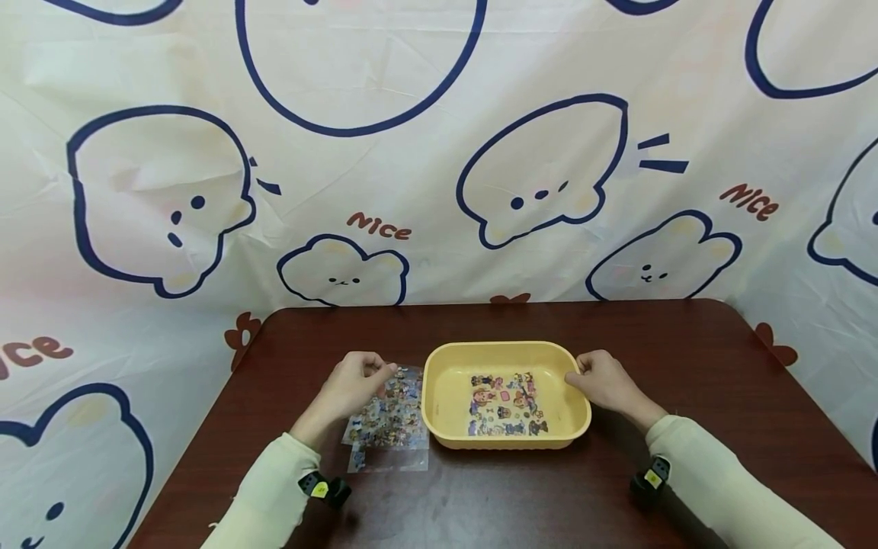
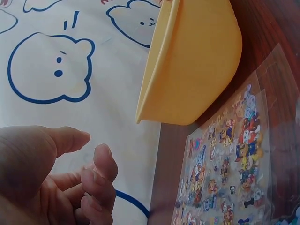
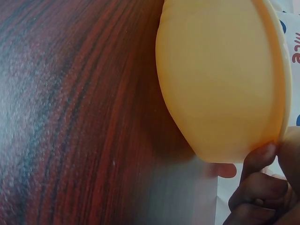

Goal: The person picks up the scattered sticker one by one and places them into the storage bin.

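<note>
A yellow plastic basin (image 1: 446,412) stands on the table with a clear sheet of colourful cartoon stickers (image 1: 504,396) lying flat inside it. My right hand (image 1: 605,379) pinches the basin's right rim between thumb and fingers; the right wrist view shows the fingertips on the outer wall (image 3: 220,93). To the left of the basin lie overlapping clear sticker sheets (image 1: 394,415), partly covered by my left hand (image 1: 357,381) in the head view. Seen from the left wrist, that hand (image 2: 70,173) has loosely bent fingers, a gap between thumb and forefinger, and nothing in it.
The dark brown wooden table (image 1: 521,503) reaches back to a white cloth (image 1: 425,175) printed with blue cartoon outlines, which also hangs at both sides. Both wrists carry small black camera mounts (image 1: 322,488).
</note>
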Demonstrator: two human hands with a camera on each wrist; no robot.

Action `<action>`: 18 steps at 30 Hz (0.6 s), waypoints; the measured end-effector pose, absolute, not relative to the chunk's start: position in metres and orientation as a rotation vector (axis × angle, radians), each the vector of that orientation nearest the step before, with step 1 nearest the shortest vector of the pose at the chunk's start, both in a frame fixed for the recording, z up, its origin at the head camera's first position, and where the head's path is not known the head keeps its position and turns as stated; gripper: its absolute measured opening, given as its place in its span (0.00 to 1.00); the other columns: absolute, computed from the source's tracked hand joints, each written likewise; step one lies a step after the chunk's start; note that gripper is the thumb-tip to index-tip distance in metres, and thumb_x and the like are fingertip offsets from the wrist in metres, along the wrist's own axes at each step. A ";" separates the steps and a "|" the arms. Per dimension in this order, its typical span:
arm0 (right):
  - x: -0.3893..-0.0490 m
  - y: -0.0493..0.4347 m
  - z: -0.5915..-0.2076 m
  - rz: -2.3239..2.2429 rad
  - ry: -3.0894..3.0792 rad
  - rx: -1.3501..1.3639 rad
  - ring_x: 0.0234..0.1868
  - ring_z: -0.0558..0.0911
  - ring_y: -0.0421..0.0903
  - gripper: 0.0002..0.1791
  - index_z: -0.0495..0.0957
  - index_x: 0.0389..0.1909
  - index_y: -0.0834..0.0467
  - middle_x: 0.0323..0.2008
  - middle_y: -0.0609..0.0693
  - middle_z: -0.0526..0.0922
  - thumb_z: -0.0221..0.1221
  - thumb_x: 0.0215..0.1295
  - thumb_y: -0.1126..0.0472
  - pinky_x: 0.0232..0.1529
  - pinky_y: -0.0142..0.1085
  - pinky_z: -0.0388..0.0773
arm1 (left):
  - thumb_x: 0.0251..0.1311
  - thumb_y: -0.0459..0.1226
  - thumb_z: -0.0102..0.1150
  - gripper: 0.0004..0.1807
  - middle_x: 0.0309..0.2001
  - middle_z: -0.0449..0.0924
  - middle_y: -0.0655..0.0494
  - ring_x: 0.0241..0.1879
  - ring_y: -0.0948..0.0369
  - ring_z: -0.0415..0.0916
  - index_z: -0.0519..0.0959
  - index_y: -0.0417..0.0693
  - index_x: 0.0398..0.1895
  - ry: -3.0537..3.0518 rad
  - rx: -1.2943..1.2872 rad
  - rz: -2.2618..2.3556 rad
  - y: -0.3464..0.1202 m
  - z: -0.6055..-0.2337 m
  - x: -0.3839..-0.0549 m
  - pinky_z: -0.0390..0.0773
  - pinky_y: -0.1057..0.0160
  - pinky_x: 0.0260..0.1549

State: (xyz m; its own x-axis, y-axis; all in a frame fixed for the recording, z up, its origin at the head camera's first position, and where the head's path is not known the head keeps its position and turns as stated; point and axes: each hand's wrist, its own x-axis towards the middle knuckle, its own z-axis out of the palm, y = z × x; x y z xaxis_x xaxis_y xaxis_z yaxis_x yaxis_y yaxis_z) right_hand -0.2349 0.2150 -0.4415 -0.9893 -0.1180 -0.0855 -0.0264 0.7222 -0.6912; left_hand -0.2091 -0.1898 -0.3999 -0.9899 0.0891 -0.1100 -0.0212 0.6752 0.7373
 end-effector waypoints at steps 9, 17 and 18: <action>-0.234 0.216 -0.442 -1.117 2.799 -0.112 0.16 0.71 0.40 0.18 0.64 0.16 0.56 0.14 0.44 0.65 0.59 0.64 0.64 0.19 0.31 0.66 | 0.72 0.44 0.56 0.14 0.21 0.81 0.43 0.13 0.63 0.58 0.81 0.43 0.33 2.738 0.055 1.242 -0.194 -0.403 -0.210 0.60 0.66 0.14; -0.234 0.216 -0.443 -1.113 2.806 -0.125 0.16 0.73 0.40 0.18 0.65 0.17 0.56 0.14 0.45 0.66 0.58 0.64 0.64 0.19 0.31 0.68 | 0.73 0.43 0.55 0.16 0.22 0.81 0.43 0.13 0.64 0.59 0.82 0.37 0.36 2.730 0.063 1.265 -0.200 -0.408 -0.213 0.61 0.66 0.15; -0.235 0.216 -0.442 -1.113 2.807 -0.124 0.16 0.73 0.40 0.18 0.65 0.17 0.56 0.14 0.45 0.66 0.58 0.64 0.64 0.19 0.31 0.68 | 0.73 0.43 0.55 0.16 0.22 0.81 0.43 0.13 0.64 0.59 0.81 0.37 0.36 2.738 0.067 1.257 -0.201 -0.409 -0.213 0.61 0.66 0.14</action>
State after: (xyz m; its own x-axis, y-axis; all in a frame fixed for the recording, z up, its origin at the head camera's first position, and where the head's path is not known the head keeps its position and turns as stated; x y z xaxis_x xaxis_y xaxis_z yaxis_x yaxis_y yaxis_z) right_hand -0.2346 0.2161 -0.4425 -0.9895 -0.1199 -0.0806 -0.0321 0.7265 -0.6864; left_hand -0.2133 -0.2014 -0.4085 -0.9908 0.0939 -0.0978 -0.0129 0.6526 0.7576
